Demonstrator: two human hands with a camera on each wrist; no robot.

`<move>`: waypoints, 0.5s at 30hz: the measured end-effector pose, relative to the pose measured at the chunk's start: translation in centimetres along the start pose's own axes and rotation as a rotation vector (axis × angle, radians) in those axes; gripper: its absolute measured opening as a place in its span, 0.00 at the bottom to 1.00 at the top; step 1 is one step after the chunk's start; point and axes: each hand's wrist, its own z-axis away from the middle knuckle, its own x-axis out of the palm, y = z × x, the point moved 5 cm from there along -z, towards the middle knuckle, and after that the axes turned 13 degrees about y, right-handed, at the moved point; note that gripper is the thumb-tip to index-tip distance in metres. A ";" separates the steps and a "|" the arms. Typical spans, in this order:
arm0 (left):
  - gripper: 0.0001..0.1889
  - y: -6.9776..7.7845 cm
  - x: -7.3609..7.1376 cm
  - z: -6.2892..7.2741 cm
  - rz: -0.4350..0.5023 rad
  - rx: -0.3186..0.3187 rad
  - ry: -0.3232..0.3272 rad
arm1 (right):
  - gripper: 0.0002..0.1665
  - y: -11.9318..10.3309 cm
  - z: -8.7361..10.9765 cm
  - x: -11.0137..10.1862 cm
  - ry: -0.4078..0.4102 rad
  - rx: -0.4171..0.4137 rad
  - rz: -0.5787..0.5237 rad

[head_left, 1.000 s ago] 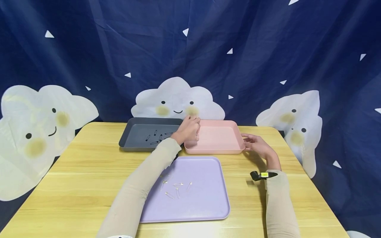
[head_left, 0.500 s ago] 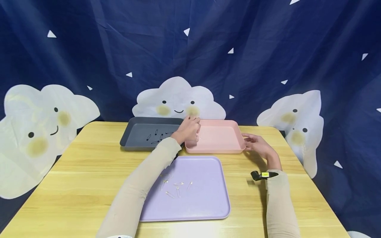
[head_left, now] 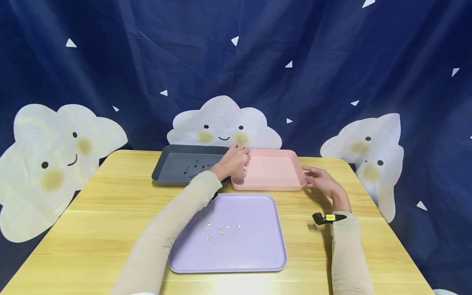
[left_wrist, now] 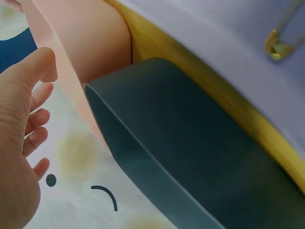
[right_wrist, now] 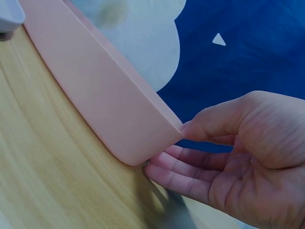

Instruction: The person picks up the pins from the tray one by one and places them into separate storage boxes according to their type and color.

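Observation:
My left hand [head_left: 234, 162] hovers over the left end of the pink tray [head_left: 273, 170], by the dark grey tray [head_left: 171, 166]. In the left wrist view its fingers [left_wrist: 37, 121] are loosely bent, with nothing seen between them. A small gold glint [head_left: 250, 172] shows on the pink floor beside it. My right hand [head_left: 322, 182] touches the pink tray's right end, its thumb [right_wrist: 193, 130] at the rim corner and its fingers along the outer wall. Several black safety pins [head_left: 196, 163] lie in the grey tray; my left arm hides part of it.
Nearer me lies a flat lavender tray [head_left: 254, 254] with several gold safety pins [head_left: 223, 227] on it; my left sleeve covers its left side. All the trays sit on a wooden table [head_left: 92, 229]. Behind hangs a dark blue cloth [head_left: 313, 90] with clouds.
The head view has shifted slightly, so everything appears a little further right. Both hands keep their places at the pink tray. A gold glint has come into sight beside my left hand.

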 end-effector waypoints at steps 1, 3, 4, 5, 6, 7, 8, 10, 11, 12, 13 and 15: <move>0.05 0.1 -0.1 0.1 -0.003 0.006 0.002 | 0.33 0.0 0.0 0.0 0.000 0.001 0.006; 0.05 0.3 -0.4 0.4 -0.014 0.023 0.015 | 0.33 -0.1 0.1 0.0 0.002 0.006 0.011; 0.05 0.3 -0.6 0.5 -0.018 0.032 0.018 | 0.33 -0.1 0.1 -0.1 0.003 0.007 0.014; 0.04 0.5 -0.8 0.6 -0.016 0.044 0.027 | 0.33 -0.1 0.2 -0.1 0.003 0.009 0.014; 0.04 0.6 -1.1 0.8 -0.008 0.058 0.034 | 0.33 -0.2 0.2 -0.1 0.004 0.010 0.016; 0.04 0.7 -1.3 1.0 -0.003 0.072 0.040 | 0.33 -0.2 0.2 -0.2 0.005 0.011 0.015; 0.04 0.9 -1.6 1.2 0.003 0.088 0.047 | 0.33 -0.2 0.2 -0.2 0.006 0.012 0.016; 0.04 1.2 -2.0 1.8 0.030 0.116 0.048 | 0.33 -0.1 0.2 -0.2 0.007 0.015 0.016; 0.04 1.3 -2.2 2.1 0.047 0.132 0.049 | 0.33 -0.1 0.2 -0.2 0.007 0.017 0.015; 0.04 1.5 -2.4 2.5 0.060 0.148 0.047 | 0.33 -0.1 0.2 -0.2 0.005 0.017 0.014; 0.05 1.6 -2.6 2.9 0.064 0.168 0.050 | 0.33 -0.1 0.1 -0.1 0.005 0.018 0.012; 0.05 2.0 -2.9 3.8 0.083 0.206 0.051 | 0.33 0.0 0.1 -0.1 0.004 0.016 0.007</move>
